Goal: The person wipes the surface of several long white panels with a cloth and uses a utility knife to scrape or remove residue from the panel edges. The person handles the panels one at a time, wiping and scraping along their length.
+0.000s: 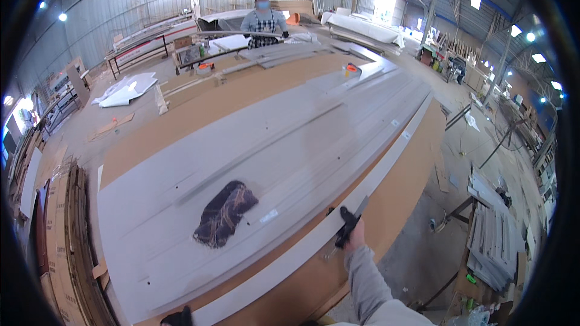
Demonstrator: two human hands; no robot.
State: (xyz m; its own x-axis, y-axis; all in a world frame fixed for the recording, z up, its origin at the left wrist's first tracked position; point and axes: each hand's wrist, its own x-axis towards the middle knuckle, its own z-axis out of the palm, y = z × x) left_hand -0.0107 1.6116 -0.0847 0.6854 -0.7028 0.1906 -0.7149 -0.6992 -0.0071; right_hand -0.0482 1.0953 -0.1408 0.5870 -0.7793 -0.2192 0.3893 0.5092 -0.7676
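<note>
A long flat white strip (281,267) lies along the near edge of a wide table covered with brown board (408,176). My right hand (349,228), in a black glove with bare skin at the wrist, grips this strip around its middle; a thin grey blade-like piece (362,206) shows beside the fingers. At the bottom edge my left hand (179,317), also black-gloved, is at the strip's near end, mostly cut off, so its grip is hidden. Beyond the strip lies a large pale grey grooved panel (290,145) with a dark plaid cloth (226,215) on it.
Tape rolls lie at the far side (352,70) and far left (205,68). A masked co-worker (263,20) stands behind the table holding a long strip. Stacked boards (68,235) stand at left; grey profiles (494,244) rest on a rack at right.
</note>
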